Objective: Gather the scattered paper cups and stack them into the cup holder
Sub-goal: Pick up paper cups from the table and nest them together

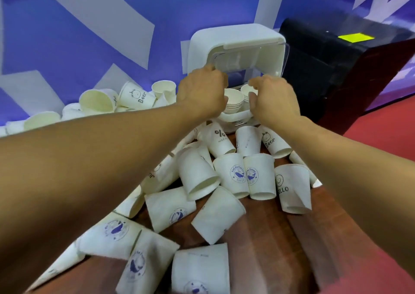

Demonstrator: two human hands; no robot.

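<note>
The white cup holder (235, 44) stands at the table's far end with its lid raised. Inside it are two nested stacks of paper cups, a left stack (234, 98) and a right stack (246, 89). My left hand (202, 93) is curled against the left stack, its fingertips hidden behind the hand. My right hand (275, 98) pinches the rim of the right stack's top cup between thumb and forefinger. Several loose white paper cups (231, 177) with printed logos lie tipped over on the brown table (269, 237) under my forearms.
More cups (134, 96) are heaped at the back left against the blue and white wall. A black box (341, 64) with a yellow label stands right of the holder. Red floor (381, 125) lies beyond the table's right edge.
</note>
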